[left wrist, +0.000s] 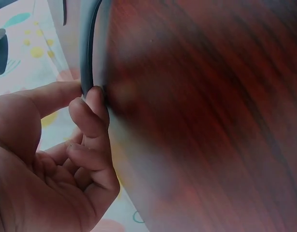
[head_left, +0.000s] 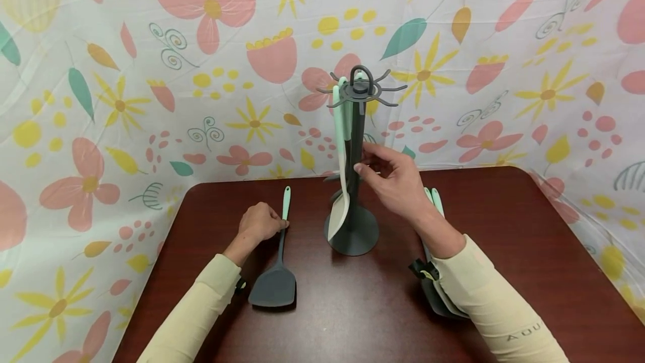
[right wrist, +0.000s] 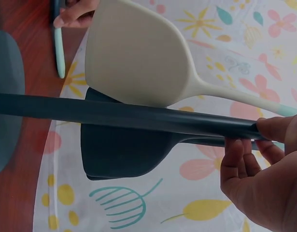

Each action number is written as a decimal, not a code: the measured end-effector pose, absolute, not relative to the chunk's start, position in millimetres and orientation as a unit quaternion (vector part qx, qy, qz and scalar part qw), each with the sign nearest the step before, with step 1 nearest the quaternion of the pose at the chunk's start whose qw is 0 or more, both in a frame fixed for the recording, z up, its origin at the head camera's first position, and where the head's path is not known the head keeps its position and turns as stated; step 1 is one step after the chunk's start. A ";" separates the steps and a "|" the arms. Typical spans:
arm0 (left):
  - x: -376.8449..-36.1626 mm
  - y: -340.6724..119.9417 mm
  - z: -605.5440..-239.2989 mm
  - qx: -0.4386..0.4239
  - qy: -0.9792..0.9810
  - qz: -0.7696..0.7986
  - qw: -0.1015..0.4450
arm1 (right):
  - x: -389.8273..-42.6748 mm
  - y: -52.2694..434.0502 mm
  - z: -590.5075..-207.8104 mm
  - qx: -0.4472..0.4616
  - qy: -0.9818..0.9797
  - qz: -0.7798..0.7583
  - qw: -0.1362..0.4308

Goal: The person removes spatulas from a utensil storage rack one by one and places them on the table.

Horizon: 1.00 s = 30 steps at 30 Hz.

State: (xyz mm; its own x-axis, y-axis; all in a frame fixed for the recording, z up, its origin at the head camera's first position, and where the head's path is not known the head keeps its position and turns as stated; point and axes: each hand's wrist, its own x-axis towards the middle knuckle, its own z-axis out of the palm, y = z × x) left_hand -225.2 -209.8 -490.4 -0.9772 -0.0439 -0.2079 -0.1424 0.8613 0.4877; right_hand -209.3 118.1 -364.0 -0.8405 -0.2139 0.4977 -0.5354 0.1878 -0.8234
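On the table's left, my left hand (head_left: pixel 259 223) pinches the shaft of a dark grey spatula (head_left: pixel 274 287) with a mint handle end; its blade lies toward me. My right hand (head_left: pixel 395 178) grips the post of a dark utensil stand (head_left: pixel 356 150) between thumb and fingers. The stand is upright, with a round base and a ring of hooks on top. Hanging on its left side is a cream spatula (head_left: pixel 340 214) with a mint handle. In the right wrist view, a dark utensil head (right wrist: pixel 124 150) hangs behind the post.
Right of the stand, cream and dark utensils (head_left: pixel 434 296) with mint handles lie together on the table, partly hidden beneath my right forearm. A flower-patterned cloth (head_left: pixel 282 144) hangs behind the dark reddish-brown table (head_left: pixel 342 318).
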 end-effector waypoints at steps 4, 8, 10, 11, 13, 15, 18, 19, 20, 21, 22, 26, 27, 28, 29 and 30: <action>-224.7 -207.8 -488.0 -0.049 0.960 0.257 0.094 | -208.8 118.7 -364.0 0.247 -0.755 0.593 0.137; -223.0 -207.9 -486.8 -0.050 0.960 0.257 0.094 | -207.8 117.8 -362.8 0.251 -0.753 0.593 0.137; -223.3 -208.1 -487.0 -0.051 0.960 0.258 0.094 | -207.6 117.7 -362.5 0.251 -0.754 0.592 0.135; -223.4 -208.2 -487.0 -0.050 0.960 0.259 0.094 | -207.5 117.8 -362.3 0.250 -0.755 0.591 0.134; -223.7 -208.3 -487.0 -0.048 0.961 0.258 0.092 | -207.6 118.2 -362.4 0.248 -0.756 0.591 0.132; -223.7 -208.4 -487.1 -0.045 0.960 0.260 0.091 | -207.6 118.4 -362.3 0.247 -0.757 0.590 0.130; -222.5 -208.9 -486.5 -0.041 0.958 0.268 0.092 | -207.7 118.5 -362.1 0.247 -0.758 0.590 0.129; -221.8 -209.1 -486.1 -0.041 0.957 0.271 0.094 | -207.8 118.6 -362.2 0.248 -0.758 0.590 0.129; -221.3 -209.3 -485.7 -0.040 0.956 0.273 0.095 | -208.1 118.6 -362.4 0.248 -0.758 0.590 0.129; -220.9 -209.4 -485.1 -0.039 0.956 0.273 0.095 | -208.3 118.6 -362.5 0.248 -0.757 0.590 0.129; -220.5 -209.6 -484.4 -0.038 0.957 0.271 0.095 | -208.3 118.5 -362.4 0.249 -0.757 0.591 0.129; -219.5 -209.1 -478.8 -0.035 0.965 0.248 0.078 | -209.1 118.5 -363.0 0.250 -0.756 0.591 0.130; -219.3 -208.6 -477.0 -0.034 0.967 0.243 0.071 | -209.2 118.5 -363.1 0.250 -0.756 0.591 0.131; -218.9 -207.8 -475.0 -0.032 0.968 0.239 0.064 | -209.2 118.5 -363.1 0.250 -0.756 0.590 0.133; -218.4 -206.7 -473.1 -0.031 0.969 0.237 0.057 | -209.4 118.5 -363.5 0.251 -0.756 0.590 0.133; -217.8 -205.4 -471.0 -0.029 0.969 0.238 0.051 | -209.4 118.5 -363.6 0.252 -0.756 0.589 0.135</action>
